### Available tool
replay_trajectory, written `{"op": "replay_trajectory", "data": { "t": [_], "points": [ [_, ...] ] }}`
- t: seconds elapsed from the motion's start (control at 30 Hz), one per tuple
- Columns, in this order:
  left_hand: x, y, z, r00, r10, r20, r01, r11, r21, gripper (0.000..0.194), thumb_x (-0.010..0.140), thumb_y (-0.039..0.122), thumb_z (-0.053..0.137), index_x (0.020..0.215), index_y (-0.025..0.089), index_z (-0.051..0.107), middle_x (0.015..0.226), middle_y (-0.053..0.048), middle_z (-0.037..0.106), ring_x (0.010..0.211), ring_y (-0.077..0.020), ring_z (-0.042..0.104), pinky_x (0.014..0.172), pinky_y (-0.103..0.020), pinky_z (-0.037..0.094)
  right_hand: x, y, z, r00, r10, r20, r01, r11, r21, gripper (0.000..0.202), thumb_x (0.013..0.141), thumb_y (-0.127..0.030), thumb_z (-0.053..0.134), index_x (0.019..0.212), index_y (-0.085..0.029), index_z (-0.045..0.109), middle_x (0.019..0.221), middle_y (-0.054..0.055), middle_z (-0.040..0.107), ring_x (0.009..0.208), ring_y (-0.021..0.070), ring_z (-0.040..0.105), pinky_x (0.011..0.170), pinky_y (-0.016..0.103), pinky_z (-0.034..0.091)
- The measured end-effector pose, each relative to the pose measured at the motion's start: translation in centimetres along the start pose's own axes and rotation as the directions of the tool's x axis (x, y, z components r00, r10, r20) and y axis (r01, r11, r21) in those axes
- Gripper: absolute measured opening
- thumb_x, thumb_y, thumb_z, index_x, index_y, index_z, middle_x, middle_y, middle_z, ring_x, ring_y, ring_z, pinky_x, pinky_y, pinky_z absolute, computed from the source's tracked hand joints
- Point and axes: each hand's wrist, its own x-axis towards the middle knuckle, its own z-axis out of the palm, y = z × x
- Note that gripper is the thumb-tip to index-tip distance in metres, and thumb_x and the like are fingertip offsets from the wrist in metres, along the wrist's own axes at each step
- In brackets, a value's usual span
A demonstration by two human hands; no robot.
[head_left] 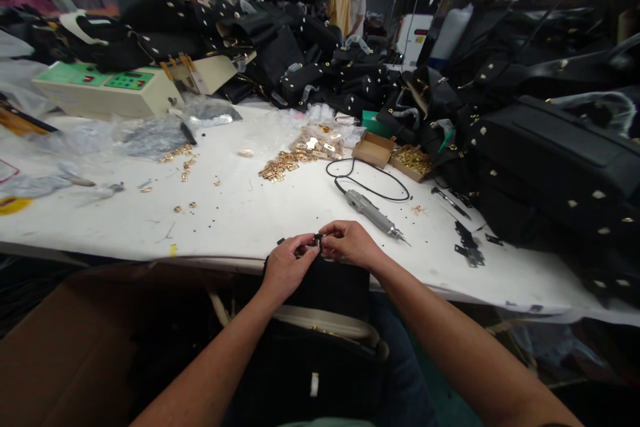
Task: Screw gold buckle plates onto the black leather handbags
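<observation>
A black bag with a pale edge band and an open zipper rests on my lap against the table's front edge. At its top, my left hand and my right hand meet with fingertips pinched around a small black strap end. Whether a metal part sits between the fingers is too small to make out. Just beyond my right hand lies a grey electric screwdriver, its bit pointing right and its black cord looped behind it.
Gold metal fittings lie heaped mid-table beside a plastic bag of more fittings. A small cardboard box holds gold pieces. Black bags pile up right and behind. A beige machine stands left; two people are far back.
</observation>
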Motion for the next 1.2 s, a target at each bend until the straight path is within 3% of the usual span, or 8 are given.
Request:
{"op": "replay_trajectory", "data": {
  "t": [0.23,0.4,0.57,0.73,0.9,1.2],
  "points": [
    [0.1,0.0,0.3,1.0,-0.004,-0.022,0.004,1.0,-0.011,0.028,0.085,0.034,0.067,0.111,0.028,0.073,0.104,0.001,0.076,0.088,-0.0175,0.069,0.084,-0.031,0.053,-0.2,0.3,0.4,0.999,-0.035,-0.036,0.033,0.998,-0.057,0.021,0.081,-0.025,0.067,0.1,-0.016,0.071,0.075,0.002,0.072,0.063,0.0142,0.067,0.059,0.024,0.054],
    [0.3,0.3,0.3,0.997,-0.073,0.004,0.073,0.995,-0.064,0.028,0.084,0.037,0.066,0.109,0.028,0.074,0.102,0.001,0.077,0.088,-0.0182,0.069,0.082,-0.03,0.052,0.1,0.3,0.6,0.996,-0.065,-0.069,0.055,0.989,-0.134,0.02,0.08,-0.025,0.066,0.096,-0.017,0.073,0.074,0.002,0.072,0.063,0.0147,0.068,0.059,0.024,0.053],
    [1.2,0.7,0.1,0.991,-0.13,0.015,0.131,0.988,-0.078,0.029,0.086,0.045,0.061,0.099,0.025,0.077,0.088,0.0,0.077,0.08,-0.0189,0.069,0.072,-0.029,0.05,0.2,0.3,0.6,0.997,0.004,-0.081,-0.01,0.997,-0.082,0.019,0.078,-0.022,0.065,0.093,-0.016,0.073,0.066,0.001,0.07,0.056,0.013,0.064,0.053,0.021,0.049],
    [2.5,1.0,-0.4,0.984,-0.15,0.099,0.158,0.985,-0.076,0.027,0.082,0.042,0.06,0.088,0.023,0.078,0.079,0.0,0.076,0.072,-0.0179,0.068,0.065,-0.027,0.048,0.6,0.1,0.8,0.993,0.06,-0.103,-0.064,0.997,-0.034,0.016,0.077,-0.02,0.064,0.089,-0.015,0.074,0.062,0.001,0.069,0.052,0.0121,0.061,0.049,0.02,0.047],
    [3.1,1.1,-0.5,0.975,-0.18,0.128,0.184,0.983,-0.015,0.026,0.079,0.042,0.061,0.084,0.022,0.078,0.075,-0.001,0.074,0.067,-0.0178,0.066,0.061,-0.027,0.046,0.6,-0.3,1.0,0.988,0.082,-0.129,-0.086,0.996,-0.027,0.016,0.075,-0.015,0.06,0.082,-0.015,0.074,0.059,0.0,0.067,0.05,0.0109,0.06,0.046,0.018,0.045],
    [3.1,1.5,0.0,0.974,-0.214,0.073,0.203,0.969,0.143,0.02,0.08,0.037,0.06,0.083,0.026,0.077,0.075,-0.001,0.075,0.061,-0.0179,0.064,0.051,-0.026,0.037,1.3,0.5,1.0,0.988,0.061,-0.143,-0.072,0.995,-0.069,0.017,0.072,-0.012,0.059,0.081,-0.015,0.074,0.058,-0.001,0.067,0.05,0.0111,0.06,0.048,0.018,0.047]
  ]
}}
